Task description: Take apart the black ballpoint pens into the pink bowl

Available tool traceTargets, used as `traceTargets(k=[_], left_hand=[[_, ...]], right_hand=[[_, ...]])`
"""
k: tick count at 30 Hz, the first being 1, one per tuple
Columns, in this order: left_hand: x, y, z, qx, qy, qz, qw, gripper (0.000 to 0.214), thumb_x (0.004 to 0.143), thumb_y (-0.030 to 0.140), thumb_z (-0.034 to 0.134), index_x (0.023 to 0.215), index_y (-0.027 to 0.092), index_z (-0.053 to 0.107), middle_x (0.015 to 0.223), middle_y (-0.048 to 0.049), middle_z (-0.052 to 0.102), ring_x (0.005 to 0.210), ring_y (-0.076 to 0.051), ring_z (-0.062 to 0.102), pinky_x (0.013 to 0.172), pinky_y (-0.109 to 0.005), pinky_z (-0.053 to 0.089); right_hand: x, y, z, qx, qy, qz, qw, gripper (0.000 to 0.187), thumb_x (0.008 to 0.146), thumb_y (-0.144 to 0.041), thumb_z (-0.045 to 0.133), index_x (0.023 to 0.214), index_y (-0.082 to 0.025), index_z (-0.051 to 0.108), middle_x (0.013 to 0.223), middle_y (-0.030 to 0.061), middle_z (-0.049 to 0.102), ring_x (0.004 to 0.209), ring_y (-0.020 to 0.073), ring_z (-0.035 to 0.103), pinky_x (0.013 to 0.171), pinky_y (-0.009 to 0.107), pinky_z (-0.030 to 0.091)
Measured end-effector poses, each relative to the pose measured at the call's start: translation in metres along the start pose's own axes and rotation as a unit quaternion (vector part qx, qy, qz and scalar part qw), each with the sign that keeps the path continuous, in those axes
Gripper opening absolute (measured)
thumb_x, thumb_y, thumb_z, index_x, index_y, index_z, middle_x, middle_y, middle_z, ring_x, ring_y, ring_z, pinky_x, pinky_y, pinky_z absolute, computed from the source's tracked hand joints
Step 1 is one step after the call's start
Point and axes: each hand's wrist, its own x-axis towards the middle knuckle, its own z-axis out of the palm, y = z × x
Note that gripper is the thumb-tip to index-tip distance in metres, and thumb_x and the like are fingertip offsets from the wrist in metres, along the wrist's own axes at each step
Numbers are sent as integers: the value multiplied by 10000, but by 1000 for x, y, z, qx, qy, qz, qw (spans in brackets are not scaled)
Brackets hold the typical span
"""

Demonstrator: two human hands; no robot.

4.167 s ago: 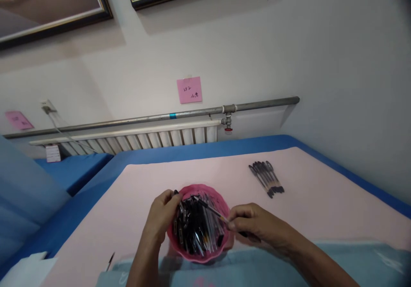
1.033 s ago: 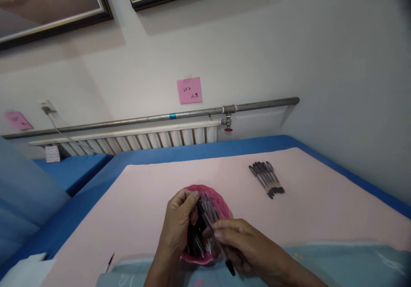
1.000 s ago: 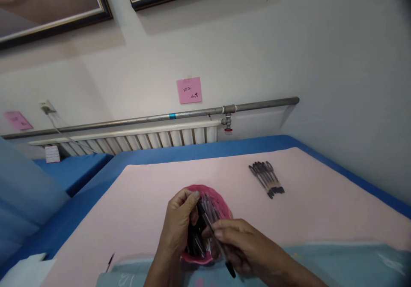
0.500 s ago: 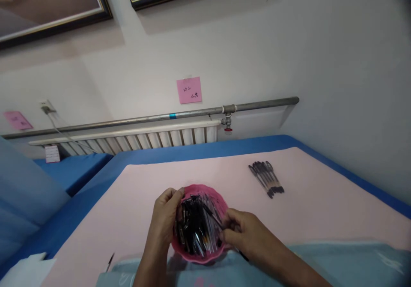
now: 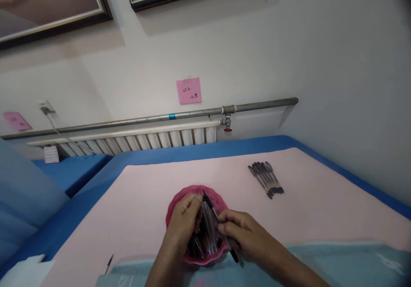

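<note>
Pen (image 5: 209, 204) leans across the right half of the bowl (image 5: 175, 200), its upper end inside the far rim, its black lower end reaching past the near right rim. The right hand (image 5: 242, 233) grasps it mid-length between thumb and bent fingers. The left hand (image 5: 184, 218) hangs over the bowl, thumb and fingertips drawn together beside the pen's upper end; whether they pinch anything or touch the pen, I cannot tell. Below, clear tubes (image 5: 210, 235) lie side by side, with dark parts (image 5: 194, 246) to their left, partly hidden by the left hand. The bowl stands on the pink sheet (image 5: 144, 201), at the edge of the teal cloth (image 5: 337, 259). Well apart to the right, a fan of pens (image 5: 266, 179) lies on the sheet, some overlapping. White paper (image 5: 27, 274) lies at lower left.
</note>
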Motion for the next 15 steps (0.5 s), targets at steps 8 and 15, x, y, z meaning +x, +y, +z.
traceTargets(k=[8,15], left_hand=[[0,1,-3,-162,-74,-48,983,323,698,422,693,673,180,480,460,99,355,381,-39,255,381,-190,190],[1,0,-5,-183,-88,-57,978,324,675,378,725,657,171,477,449,100,364,360,-26,282,372,-178,198]], right_hand=[[-2,1,7,50,-34,25,998,112,687,-271,541,682,-207,449,417,-110,343,373,52,261,395,220,140],[-3,-1,9,31,-49,2,998,106,701,-283,539,715,-203,470,467,-99,365,399,60,278,410,226,169]])
